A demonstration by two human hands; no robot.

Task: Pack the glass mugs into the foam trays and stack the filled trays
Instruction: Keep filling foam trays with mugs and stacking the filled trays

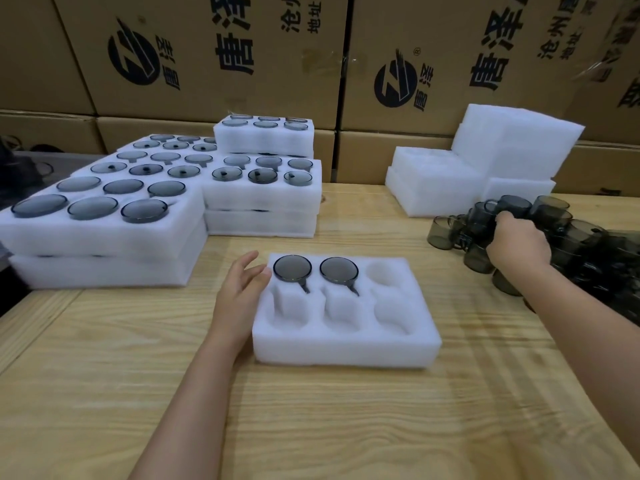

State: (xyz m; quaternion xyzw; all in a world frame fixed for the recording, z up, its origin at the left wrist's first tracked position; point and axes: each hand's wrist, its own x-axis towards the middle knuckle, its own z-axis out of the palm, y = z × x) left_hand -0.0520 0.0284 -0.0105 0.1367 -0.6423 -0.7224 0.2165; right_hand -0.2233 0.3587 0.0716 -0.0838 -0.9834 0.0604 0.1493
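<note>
Head view. The task is judged well advanced but unfinished. At 10 o'clock, filled trays [104,233] of white foam are stacked on the pale wooden surface [311,427]. Five tray tops are seen, each carrying six mugs; lower layers lie beneath them, and their number cannot be told.

At the centre, a white six-pocket foam tray [346,348] is only partly packed. Two smoky grey glass mugs [292,268] are seated in its far row, at left and middle, and four pockets stand empty.

The left hand [239,296] is laid against the 9 o'clock edge of this tray, its fingers loose and nearly straight, with nothing held. At 2 o'clock the right hand [519,242] is set on a heap of loose mugs [588,244], its fingers curled round the topmost mug [512,204]. The heap is too tangled to be counted, though many mugs are plainly waiting.

At 1 o'clock, empty foam trays [433,181] are piled, several at least. Brown printed cardboard boxes [207,64] are ranged along 12 o'clock.
</note>
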